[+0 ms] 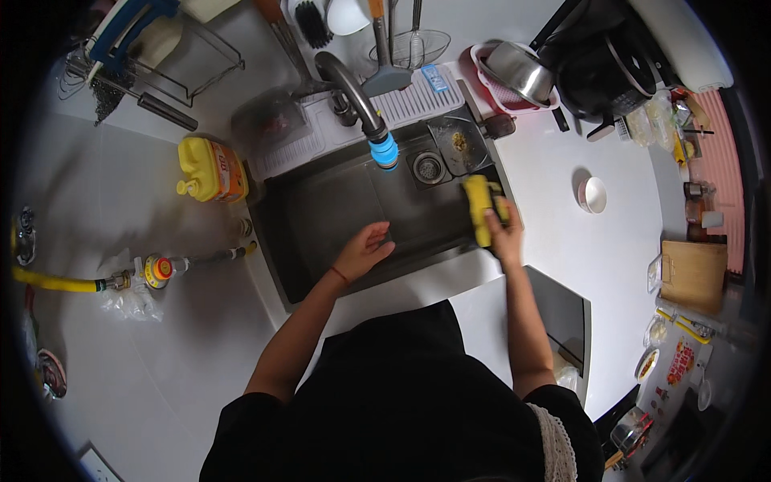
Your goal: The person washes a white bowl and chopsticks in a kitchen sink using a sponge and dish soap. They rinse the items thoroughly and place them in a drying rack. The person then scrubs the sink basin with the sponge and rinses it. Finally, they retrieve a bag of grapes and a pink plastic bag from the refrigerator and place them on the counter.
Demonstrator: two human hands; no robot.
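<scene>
My right hand (509, 235) grips a yellow cleaning cloth (480, 211) above the right end of the dark sink (319, 223). The cloth is slightly blurred, and dark patches show beside my fingers. Over the sink's front part, my left hand (364, 248) is held with nothing in it, the thumb apart from the fingers. A dark faucet with a blue nozzle (383, 150) hangs over the basin, and no water stream shows. Behind my right hand are the round drain strainer (429, 167) and a square corner tray (461, 144) with yellowish food scraps in it.
A yellow detergent jug (211, 170) stands left of the sink. Spatulas (385, 75) and a wire skimmer hang behind the faucet. On the right counter (542, 187) are a small bowl (593, 195), a pink basket (506, 96) holding a metal bowl, and a black appliance (608, 78).
</scene>
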